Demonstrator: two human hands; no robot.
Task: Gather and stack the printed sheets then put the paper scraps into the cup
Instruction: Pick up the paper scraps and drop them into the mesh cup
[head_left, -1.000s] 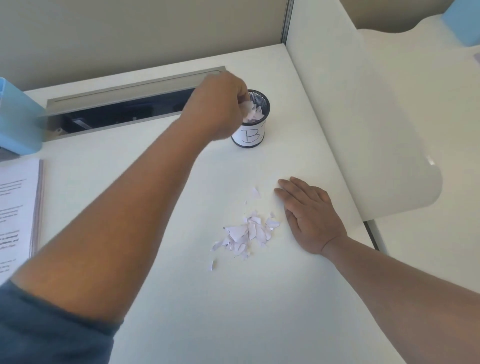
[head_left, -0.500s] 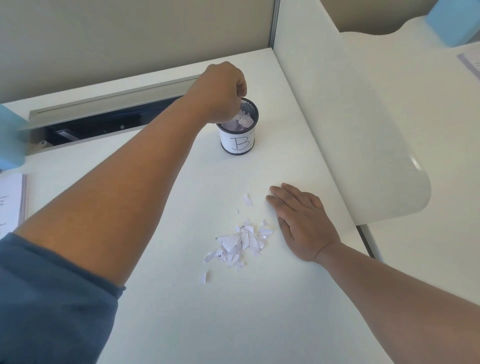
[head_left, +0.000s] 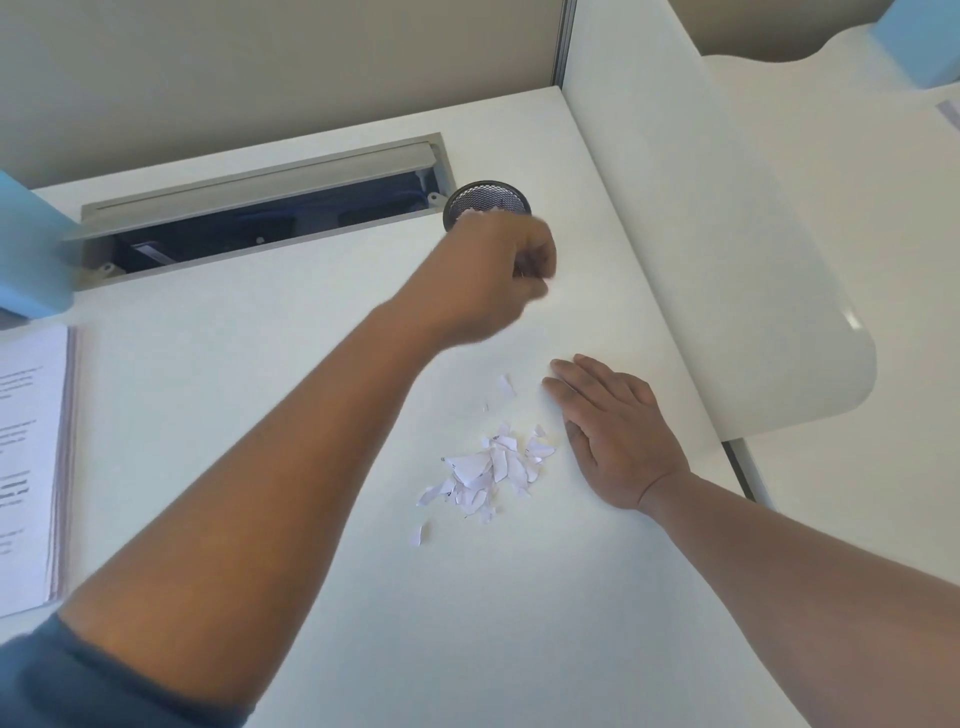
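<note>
Risks first. Could knock the small black mesh metal cup (head_left: 487, 200), standing at the far side of the white smooth desk (head_left: 311, 364) just right of the long grey cable trough (head_left: 260, 208); cause would be the left hand (head_left: 493, 280), blurred with motion and hanging in front of the cup's near wall, brushing it. Could also scatter the loose heap of torn white paper scraps (head_left: 491, 467), thin, jagged and faintly printed, lying near the middle of the desk; a sweep of forearm or a puff of air would do it, being so light. A few stray bits, such as one single scrap (head_left: 506, 385) farther off and one small scrap (head_left: 421, 532) nearer, likely to be missed in a coarse grab.

Left hand with fingers curled inward; whether anything is pinched inside, cannot tell through the blur. Right hand (head_left: 613, 431) flat, fingers straight and together, palm down on the desk just right of the heap, touching nothing but the surface. Hands well apart.

Some white scraps visible at the cup's rim. Stack of printed white sheets (head_left: 28, 457), squared edges showing many layers, at the left edge, beside a pale blue box (head_left: 31, 249). White glossy divider panel (head_left: 727, 260) with a rounded corner on the right.
</note>
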